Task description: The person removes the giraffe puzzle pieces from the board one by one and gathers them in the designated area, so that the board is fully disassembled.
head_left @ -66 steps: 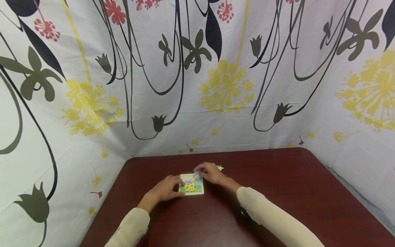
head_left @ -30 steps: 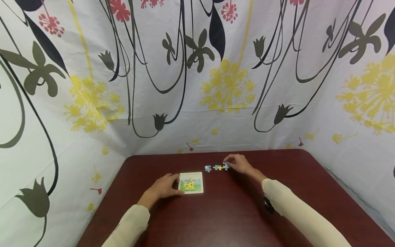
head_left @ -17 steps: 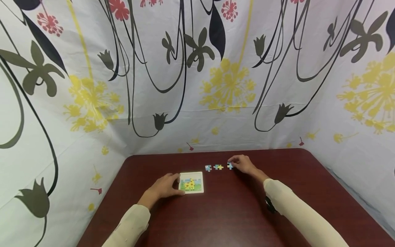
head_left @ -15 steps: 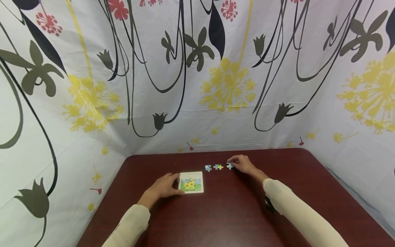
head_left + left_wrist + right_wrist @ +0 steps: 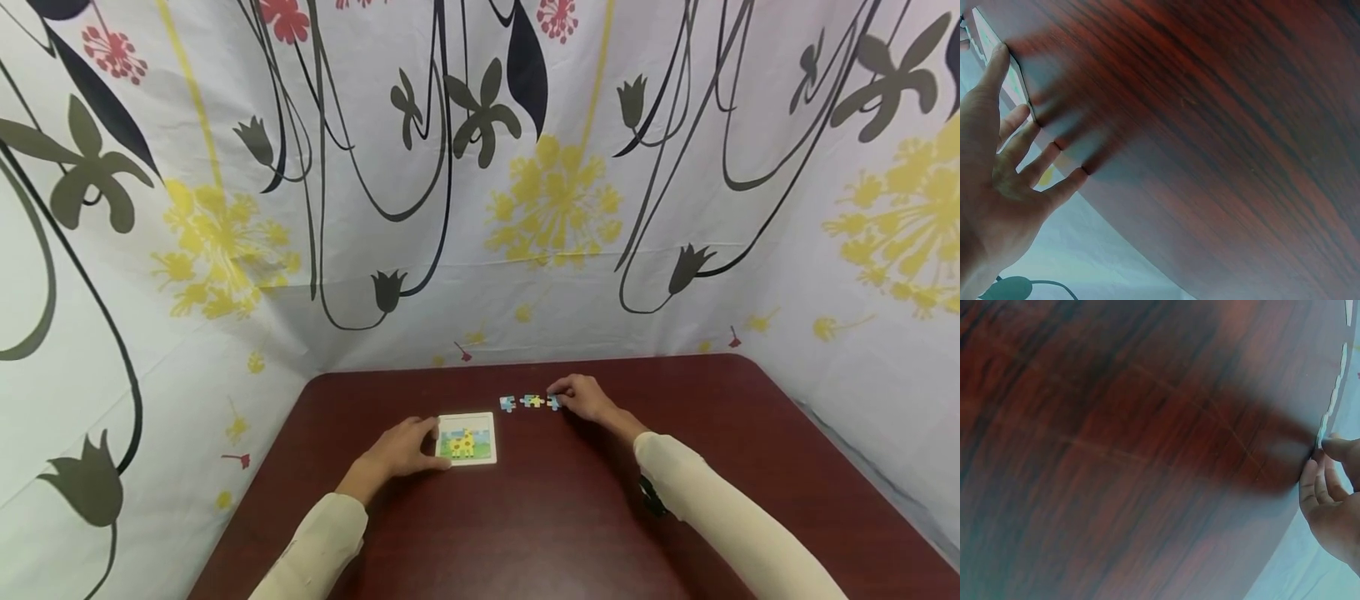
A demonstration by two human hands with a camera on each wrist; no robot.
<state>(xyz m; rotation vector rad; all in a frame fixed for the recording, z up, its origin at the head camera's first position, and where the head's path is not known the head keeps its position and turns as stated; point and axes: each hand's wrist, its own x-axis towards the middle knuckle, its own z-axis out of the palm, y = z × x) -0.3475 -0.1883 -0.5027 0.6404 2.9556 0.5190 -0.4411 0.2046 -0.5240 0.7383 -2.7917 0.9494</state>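
Note:
A square jigsaw tray with a pale border lies on the table, showing a yellow giraffe on blue and green. My left hand rests at its left side, thumb at the near left corner; in the left wrist view the fingers are spread and some touch the tray's edge. Beyond the tray to the right, a blue puzzle piece lies apart from a yellow-and-blue puzzle piece. At the right end of this row my right hand pinches another blue puzzle piece, partly hidden by its fingertips.
The dark red wooden table has rounded far corners. A white floral cloth hangs close behind it and along both sides. A dark band is at the right sleeve.
The right hand has gone from over the tray, where it held a blue piece, to the row's right end. In the last half second its piece shifted slightly left. The left hand stayed by the tray.

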